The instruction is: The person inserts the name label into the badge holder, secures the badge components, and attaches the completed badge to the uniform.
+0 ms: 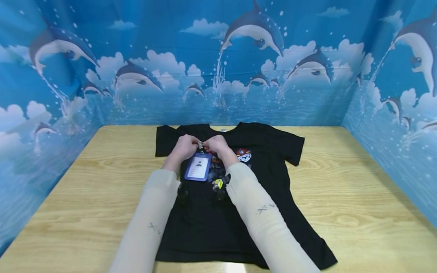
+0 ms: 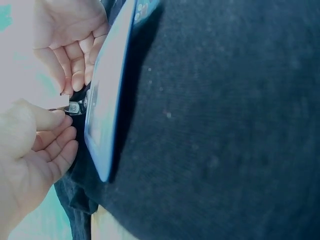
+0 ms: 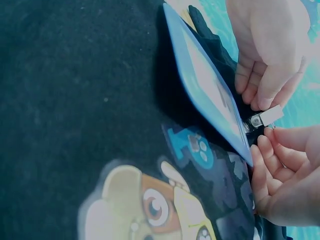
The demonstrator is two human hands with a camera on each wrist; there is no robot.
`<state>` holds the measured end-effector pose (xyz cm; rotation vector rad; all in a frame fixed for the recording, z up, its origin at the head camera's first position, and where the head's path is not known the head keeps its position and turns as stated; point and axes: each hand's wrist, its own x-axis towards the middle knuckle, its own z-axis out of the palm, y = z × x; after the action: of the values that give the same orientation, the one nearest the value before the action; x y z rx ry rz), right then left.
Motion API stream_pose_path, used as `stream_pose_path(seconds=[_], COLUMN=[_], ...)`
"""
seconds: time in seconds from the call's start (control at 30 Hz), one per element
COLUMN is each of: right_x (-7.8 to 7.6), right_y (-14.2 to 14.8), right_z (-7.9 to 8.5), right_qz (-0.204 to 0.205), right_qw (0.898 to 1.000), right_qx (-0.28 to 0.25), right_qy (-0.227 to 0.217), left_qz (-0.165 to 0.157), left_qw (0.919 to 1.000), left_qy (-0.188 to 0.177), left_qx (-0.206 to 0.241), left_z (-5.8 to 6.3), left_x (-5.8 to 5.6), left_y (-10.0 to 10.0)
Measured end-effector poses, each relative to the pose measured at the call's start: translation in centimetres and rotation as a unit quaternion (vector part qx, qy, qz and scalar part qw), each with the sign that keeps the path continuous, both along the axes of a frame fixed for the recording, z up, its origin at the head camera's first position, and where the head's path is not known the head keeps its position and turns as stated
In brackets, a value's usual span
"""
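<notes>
A black T-shirt (image 1: 207, 225) lies spread on the table, its neckline toward the back. On its chest is a blue-framed ID badge (image 1: 198, 167) with a white card, a metal badge clip (image 1: 201, 145) at its top end. My left hand (image 1: 185, 146) holds the clip from the left with thumb and curled fingers. From the other side my right hand (image 1: 218, 144) pinches at the same clip; in the right wrist view its thumb and forefinger meet at a thin metal bit beside the clip (image 3: 266, 118). The badge (image 2: 107, 95) tilts up off the cloth in the left wrist view.
A cartoon dog print (image 3: 150, 205) decorates the shirt's chest, partly covered by the right arm. Around the shirt stretches the wooden table (image 1: 102, 196). A blue dolphin-patterned curtain (image 1: 193, 46) encloses the back and sides.
</notes>
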<state>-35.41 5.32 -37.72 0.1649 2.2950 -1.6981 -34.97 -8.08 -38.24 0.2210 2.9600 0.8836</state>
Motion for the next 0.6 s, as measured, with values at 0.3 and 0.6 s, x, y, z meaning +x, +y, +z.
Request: stream_pose_path(seconds=[0.3,0.6], right_x=[-0.1,-0.4], right_y=[0.1,1.6], right_z=[-0.4,0.1], right_qz=[0.002,0.020], right_qw=[0.999,0.995], right_qx=[0.032,0.081], right_qy=[0.022,0.049], left_qz=[0.003,0.007], left_qw=[0.9999,0.9991], left_qy=[0.013,0.039], left_qx=[0.001,-0.014], left_z=[0.0,0.6], left_x=[0.3,0.6], left_y=[-0.1,-0.8])
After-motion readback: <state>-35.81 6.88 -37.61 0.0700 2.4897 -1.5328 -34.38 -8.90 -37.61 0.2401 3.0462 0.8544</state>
